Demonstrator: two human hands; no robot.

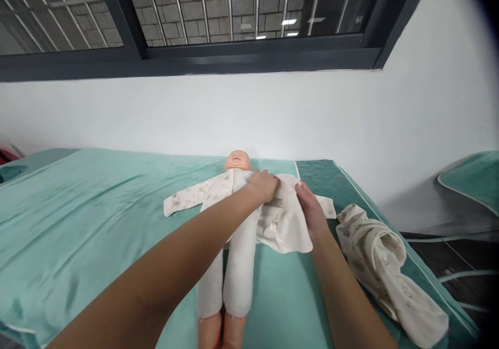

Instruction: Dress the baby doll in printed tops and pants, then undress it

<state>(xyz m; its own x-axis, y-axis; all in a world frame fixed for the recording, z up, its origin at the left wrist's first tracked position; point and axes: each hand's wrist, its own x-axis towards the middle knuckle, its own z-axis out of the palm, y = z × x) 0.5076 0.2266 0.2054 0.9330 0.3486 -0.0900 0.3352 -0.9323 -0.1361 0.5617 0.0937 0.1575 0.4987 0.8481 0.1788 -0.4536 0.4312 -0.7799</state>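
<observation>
A baby doll lies on its back, its head toward the wall, with white legs and bare feet toward me. A white printed baby shirt is spread under and over its upper body. One sleeve covers the arm on the left; the shirt's right side lies opened out. Curled over the cloth at the doll's chest, my left hand is closed, its fingertips partly hidden. My right hand pinches the edge of the shirt's right front panel. Beyond my right wrist the other sleeve's end sticks out.
A rolled white printed baby garment lies to the right on the bed's green cover. Behind the bed rises a white wall with a dark-framed window. At the far right hangs another green cloth edge.
</observation>
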